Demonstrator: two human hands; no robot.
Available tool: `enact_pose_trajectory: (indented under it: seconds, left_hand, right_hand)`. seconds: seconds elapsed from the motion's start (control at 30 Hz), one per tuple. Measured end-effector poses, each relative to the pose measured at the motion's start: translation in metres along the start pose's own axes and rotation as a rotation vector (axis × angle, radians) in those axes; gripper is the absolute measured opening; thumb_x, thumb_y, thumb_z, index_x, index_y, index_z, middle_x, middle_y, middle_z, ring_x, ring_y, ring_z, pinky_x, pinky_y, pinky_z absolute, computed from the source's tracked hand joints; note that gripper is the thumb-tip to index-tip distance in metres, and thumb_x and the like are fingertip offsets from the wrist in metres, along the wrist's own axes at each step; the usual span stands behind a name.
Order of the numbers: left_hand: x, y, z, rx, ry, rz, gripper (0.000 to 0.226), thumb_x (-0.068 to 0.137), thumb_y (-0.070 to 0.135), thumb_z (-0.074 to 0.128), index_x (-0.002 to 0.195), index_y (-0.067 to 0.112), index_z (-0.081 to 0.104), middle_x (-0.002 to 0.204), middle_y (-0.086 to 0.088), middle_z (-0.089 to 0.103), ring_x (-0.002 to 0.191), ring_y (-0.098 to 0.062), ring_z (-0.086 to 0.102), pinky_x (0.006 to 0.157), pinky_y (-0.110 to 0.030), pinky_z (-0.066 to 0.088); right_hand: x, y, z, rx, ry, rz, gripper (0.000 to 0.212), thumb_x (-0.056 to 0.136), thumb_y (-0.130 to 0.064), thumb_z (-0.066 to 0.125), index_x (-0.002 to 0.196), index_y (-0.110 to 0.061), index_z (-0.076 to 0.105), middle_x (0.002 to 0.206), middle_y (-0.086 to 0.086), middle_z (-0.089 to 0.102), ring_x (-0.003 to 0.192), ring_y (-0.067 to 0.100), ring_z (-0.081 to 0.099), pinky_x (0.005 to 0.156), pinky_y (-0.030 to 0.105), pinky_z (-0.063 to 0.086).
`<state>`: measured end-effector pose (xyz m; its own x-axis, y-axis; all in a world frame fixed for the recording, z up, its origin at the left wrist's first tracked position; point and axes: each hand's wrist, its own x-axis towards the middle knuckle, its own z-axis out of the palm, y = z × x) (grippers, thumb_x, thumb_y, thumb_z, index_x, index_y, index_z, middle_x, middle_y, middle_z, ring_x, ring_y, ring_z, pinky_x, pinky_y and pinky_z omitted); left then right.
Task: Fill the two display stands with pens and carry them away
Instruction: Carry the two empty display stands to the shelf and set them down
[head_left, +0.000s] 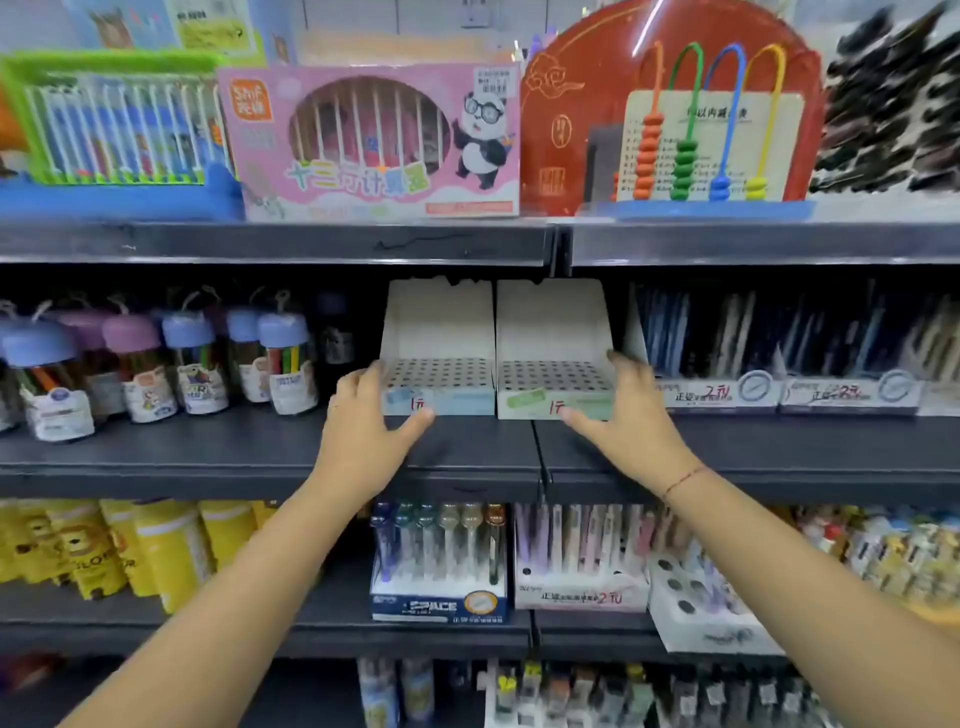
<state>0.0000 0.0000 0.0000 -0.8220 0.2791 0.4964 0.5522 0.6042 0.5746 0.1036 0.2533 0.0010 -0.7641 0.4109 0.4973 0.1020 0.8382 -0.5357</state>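
The blue-fronted display stand and the green-fronted display stand stand touching on the shelf, between the hands. The left hand grasps the blue one's outer corner, fingers on its side and thumb across its front. The right hand grasps the green one's outer corner the same way.

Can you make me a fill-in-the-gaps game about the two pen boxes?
1. The left hand grips the white cardboard display stand with the blue front by its ____ side.
2. The right hand grips the white cardboard display stand with the green front, standing ____ of the blue one.
3. The pen holes of both stands are ____.
Missing words: left; right; empty.
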Motion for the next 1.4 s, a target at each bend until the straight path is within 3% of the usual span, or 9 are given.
enact_pose_trajectory:
  seconds: [0.17,0.33,0.43,0.57,0.83,1.03,1.17,1.3,1.4]
  left_hand:
    - [0.049,-0.018,0.01,-0.084,-0.096,-0.201,0.097,0.085,0.046,0.064,0.152,0.006,0.005,0.154,-0.022,0.017,0.142,-0.035,0.021,0.112,-0.041,0.024]
    - [0.078,-0.039,0.021,-0.138,-0.253,-0.298,0.104,0.082,0.057,0.063,0.153,0.008,0.005,0.157,-0.015,0.022,0.142,-0.031,0.026,0.112,-0.039,0.03]
    - [0.08,-0.044,0.028,-0.29,-0.287,-0.244,0.078,0.082,0.05,0.067,0.144,0.018,0.033,0.139,-0.001,0.051,0.124,-0.021,0.05,0.096,-0.029,0.04]
    - [0.071,-0.036,0.025,-0.34,-0.283,-0.179,0.068,0.082,0.046,0.069,0.138,0.02,0.042,0.128,0.006,0.055,0.116,-0.014,0.052,0.092,-0.024,0.038]
    - [0.006,-0.008,-0.01,-0.453,-0.173,-0.207,0.068,0.08,0.041,0.073,0.129,0.021,0.03,0.111,0.012,0.05,0.105,-0.013,0.05,0.084,-0.027,0.038]
    - [-0.069,0.027,-0.031,-0.563,-0.09,-0.186,0.066,0.077,0.033,0.076,0.118,0.024,0.026,0.102,0.02,0.046,0.09,0.003,0.05,0.069,-0.015,0.04]
    - [-0.112,0.043,-0.03,-0.603,-0.102,-0.141,0.071,0.075,0.031,0.078,0.123,0.025,0.026,0.109,0.017,0.048,0.093,0.001,0.053,0.07,-0.014,0.045]
    - [-0.145,0.061,-0.021,-0.66,-0.194,-0.057,0.089,0.073,0.032,0.081,0.141,0.028,0.024,0.12,0.026,0.046,0.107,0.0,0.053,0.083,-0.02,0.046]
    - [-0.166,0.073,-0.009,-0.69,-0.288,-0.003,0.094,0.069,0.036,0.082,0.144,0.032,0.026,0.125,0.028,0.045,0.118,-0.001,0.05,0.096,-0.026,0.043]
  right_hand:
    - [0.029,0.008,0.014,0.077,-0.091,0.185,0.101,0.075,-0.051,0.072,0.147,-0.003,0.019,0.148,0.016,0.03,0.139,0.03,0.026,0.113,0.044,0.03]
    - [0.043,0.011,0.02,0.198,-0.151,0.284,0.111,0.08,-0.048,0.07,0.151,-0.005,-0.004,0.159,0.01,0.012,0.144,0.026,0.02,0.113,0.033,0.024]
    - [0.043,0.01,0.021,0.27,-0.162,0.276,0.101,0.082,-0.04,0.071,0.151,-0.005,0.005,0.154,0.008,0.025,0.14,0.024,0.029,0.107,0.028,0.028]
    - [0.035,0.012,0.016,0.369,-0.135,0.247,0.089,0.077,-0.038,0.076,0.145,-0.012,0.024,0.141,0.003,0.045,0.127,0.019,0.044,0.098,0.022,0.033]
    - [-0.029,-0.006,-0.019,0.482,-0.08,0.134,0.085,0.077,-0.041,0.076,0.143,-0.027,0.026,0.143,-0.007,0.038,0.129,0.012,0.04,0.112,0.037,0.033]
    - [-0.099,-0.018,-0.057,0.561,0.077,0.14,0.058,0.087,-0.03,0.067,0.129,-0.037,0.027,0.128,-0.011,0.047,0.113,0.009,0.048,0.093,0.026,0.038]
    - [-0.148,-0.013,-0.079,0.58,0.206,0.2,0.057,0.087,-0.031,0.066,0.129,-0.038,0.028,0.121,-0.017,0.048,0.111,0.01,0.053,0.092,0.031,0.047]
    - [-0.198,-0.004,-0.102,0.568,0.285,0.285,0.059,0.085,-0.031,0.069,0.133,-0.031,0.035,0.117,-0.02,0.052,0.101,-0.007,0.053,0.077,0.014,0.046]
    - [-0.239,0.007,-0.118,0.522,0.315,0.355,0.053,0.082,-0.038,0.071,0.13,-0.035,0.047,0.126,-0.012,0.057,0.112,0.004,0.057,0.093,0.03,0.048]
